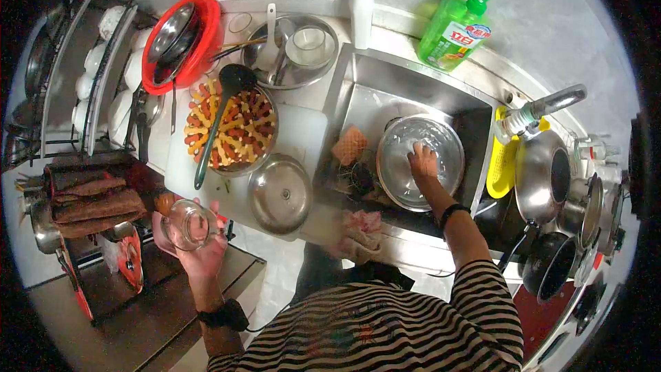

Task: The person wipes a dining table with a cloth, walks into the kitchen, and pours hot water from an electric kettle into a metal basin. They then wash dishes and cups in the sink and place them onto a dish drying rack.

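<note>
Left hand [206, 253] out to the side of the counter, palm up, fingers curled partway around a clear glass jar [191, 226], holding it; jar mouth faces the camera. Right hand [424, 163] down inside a round metal basin [390, 188] of water, fingers loosely bent; cannot tell whether it grips anything. Basin sits in the steel sink [363, 105]; an orange sponge [350, 145] lies just beside it. On the counter left of the sink: white cutting board [311, 139], bearing a metal lid [279, 194] and a pan of cut sausage-like pieces [242, 132], dark ladle [219, 120] across it.
</note>
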The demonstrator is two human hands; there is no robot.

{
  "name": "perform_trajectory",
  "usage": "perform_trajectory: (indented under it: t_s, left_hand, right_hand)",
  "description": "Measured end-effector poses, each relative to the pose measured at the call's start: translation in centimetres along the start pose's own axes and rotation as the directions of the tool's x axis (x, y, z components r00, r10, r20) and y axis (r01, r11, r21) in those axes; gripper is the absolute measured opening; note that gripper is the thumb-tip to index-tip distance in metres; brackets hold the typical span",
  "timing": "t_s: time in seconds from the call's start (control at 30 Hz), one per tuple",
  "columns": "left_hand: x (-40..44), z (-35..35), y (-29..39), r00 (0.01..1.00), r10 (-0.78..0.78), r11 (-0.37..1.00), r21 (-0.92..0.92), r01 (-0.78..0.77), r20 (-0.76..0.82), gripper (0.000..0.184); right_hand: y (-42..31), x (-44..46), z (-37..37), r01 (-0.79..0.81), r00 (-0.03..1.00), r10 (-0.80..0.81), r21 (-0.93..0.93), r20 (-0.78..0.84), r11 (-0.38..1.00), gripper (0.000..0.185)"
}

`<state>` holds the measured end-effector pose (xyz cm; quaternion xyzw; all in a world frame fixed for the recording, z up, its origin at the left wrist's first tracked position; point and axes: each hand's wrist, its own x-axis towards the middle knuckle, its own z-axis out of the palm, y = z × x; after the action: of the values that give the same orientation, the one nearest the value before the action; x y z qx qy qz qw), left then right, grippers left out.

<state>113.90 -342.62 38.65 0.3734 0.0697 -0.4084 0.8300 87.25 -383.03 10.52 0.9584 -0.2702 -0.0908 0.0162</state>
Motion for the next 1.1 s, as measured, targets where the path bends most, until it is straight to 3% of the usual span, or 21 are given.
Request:
perform_trajectory:
  t_s: [0.1, 0.17, 0.23, 0.27, 0.37, 0.4, 0.5, 0.53, 0.6, 0.63, 0.7, 0.77, 0.8, 0.9, 0.93, 1.03, 1.07, 1.1]
  left_hand:
    - [0.3, 0.8, -0.2, 1.000, -0.015, 0.999, -0.045, 0.015, -0.008, 0.060]
    - [0.6, 1.1, -0.2, 0.999, -0.023, 0.998, -0.067, 0.021, -0.030, 0.060]
    - [0.9, 1.3, -0.1, 0.998, -0.032, 0.996, -0.079, 0.028, -0.048, 0.059]
    - [1.1, 1.4, 0.1, 0.998, -0.034, 0.996, -0.086, 0.029, -0.054, 0.059]
    - [1.5, 1.1, 0.3, 0.999, -0.027, 0.994, -0.111, 0.022, -0.044, 0.058]
    - [1.5, 1.1, 0.4, 0.999, -0.025, 0.996, -0.088, 0.022, -0.031, 0.058]
    - [1.2, 1.4, 0.6, 0.998, -0.039, 0.993, -0.111, 0.033, -0.057, 0.059]
    - [1.0, 1.3, 0.9, 0.997, -0.054, 0.993, -0.103, 0.048, -0.048, 0.059]
    - [0.6, 1.0, 1.6, 0.999, -0.040, 0.995, -0.095, 0.038, -0.016, 0.059]
    - [0.5, 0.8, 1.9, 0.999, -0.038, 0.995, -0.096, 0.038, 0.005, 0.059]
    - [0.2, -0.3, 2.8, 0.999, -0.027, 0.994, -0.104, 0.031, 0.036, 0.060]
    - [0.0, -1.7, 4.1, 0.999, -0.026, 0.992, -0.125, 0.032, 0.047, 0.060]
    - [-0.2, -2.4, 4.8, 0.999, -0.035, 0.989, -0.140, 0.040, 0.040, 0.060]
    - [-1.0, -3.8, 6.6, 0.997, 0.042, 0.995, -0.087, -0.048, -0.064, 0.059]
    - [-1.5, -4.3, 7.5, 0.989, 0.093, 0.994, -0.049, -0.099, -0.112, 0.059]
    - [-2.6, -8.3, 11.0, 0.996, -0.025, 0.996, -0.084, 0.032, 0.081, 0.059]
    - [-2.8, -10.1, 11.8, 0.994, 0.054, 0.942, 0.325, -0.082, 0.094, 0.058]
    - [-3.2, -12.0, 12.3, 0.984, 0.139, 0.715, 0.676, -0.178, 0.112, 0.057]
  right_hand:
    - [0.9, 0.4, 1.2, 0.263, 0.957, -0.254, 0.048, -0.142, 0.964, 0.019]
    - [1.1, 1.3, 2.2, 0.097, 0.995, -0.088, 0.413, -0.041, 0.906, 0.038]
    - [0.4, 1.5, -5.0, 0.012, 0.997, 0.019, 0.414, -0.071, 0.910, 0.052]
    - [0.7, 1.7, -3.7, -0.094, 0.975, 0.161, 0.377, -0.151, 0.921, 0.069]
    - [2.1, 1.5, 3.3, -0.093, 0.995, 0.065, 0.481, 0.075, 0.872, 0.068]
    - [1.4, 1.7, 3.6, -0.202, 0.976, 0.137, 0.466, 0.171, 0.862, 0.068]
    - [1.2, 1.7, 3.7, -0.263, 0.956, 0.111, 0.630, 0.270, 0.731, 0.070]
    - [1.2, 1.1, 3.5, -0.159, 0.987, 0.093, 0.687, 0.132, 0.709, 0.067]
    - [1.3, 0.8, 2.7, -0.271, 0.963, 0.074, 0.924, 0.261, 0.271, 0.068]
    - [1.7, 0.4, 2.0, -0.317, 0.948, 0.047, 0.948, 0.316, 0.024, 0.069]
    - [3.1, -1.1, -0.2, -0.480, 0.867, 0.140, 0.877, 0.478, -0.024, 0.071]
    - [2.9, -2.6, -5.1, -0.382, 0.897, 0.195, 0.918, 0.396, -0.107, 0.073]
    - [3.5, -3.2, -5.2, -0.360, 0.889, 0.262, 0.927, 0.374, -0.104, 0.071]
    - [3.5, -4.5, -8.7, -0.275, 0.890, 0.417, 0.947, 0.186, 0.166, 0.074]
    - [3.5, -4.9, -10.3, -0.294, 0.933, 0.361, 0.589, 0.004, 0.753, 0.080]
    - [0.5, -6.1, -15.0, -0.401, 0.889, 0.452, 0.356, -0.068, 0.844, 0.084]
    - [0.0, -6.4, -15.4, -0.400, 0.864, 0.463, 0.291, -0.196, 0.869, 0.073]
    - [0.5, -7.4, -14.5, -0.391, 0.834, 0.449, 0.231, -0.321, 0.891, 0.062]
